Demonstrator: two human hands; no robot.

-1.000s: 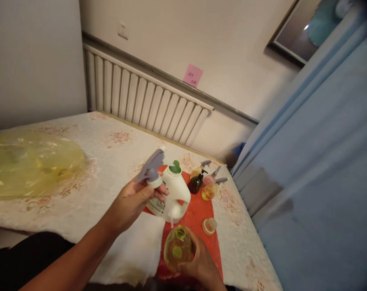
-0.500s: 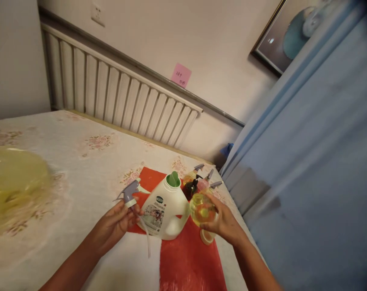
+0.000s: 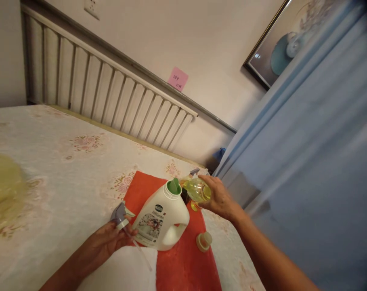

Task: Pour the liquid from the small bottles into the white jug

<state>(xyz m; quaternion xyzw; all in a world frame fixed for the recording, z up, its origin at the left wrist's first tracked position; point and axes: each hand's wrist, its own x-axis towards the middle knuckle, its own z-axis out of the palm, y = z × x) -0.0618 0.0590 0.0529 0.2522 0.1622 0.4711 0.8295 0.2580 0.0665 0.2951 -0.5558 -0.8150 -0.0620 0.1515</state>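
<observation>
A grey trigger spray head (image 3: 120,215) with a clear dip tube is pinched in my left hand (image 3: 109,238), left of a large white detergent jug (image 3: 166,220). The jug stands upright and uncapped, its green pour spout (image 3: 174,186) showing. My right hand (image 3: 221,198) grips a clear yellowish bottle (image 3: 197,190), tilted with its mouth end toward the jug's opening. Whether liquid flows from it, I cannot tell. A beige cap (image 3: 204,241) lies on the red cloth (image 3: 183,266) by the jug's handle side.
Behind my right hand, another spray bottle's grey trigger (image 3: 194,171) shows, and a dark bottle (image 3: 185,196) is mostly hidden. A white cloth (image 3: 125,268) lies in front of the jug. At the far left is a yellow translucent object (image 3: 4,190). A blue curtain (image 3: 307,161) hangs at right.
My right hand has raised and tipped the yellowish bottle toward the jug's mouth, uncovering the cap. My left hand has moved left and down with the spray head.
</observation>
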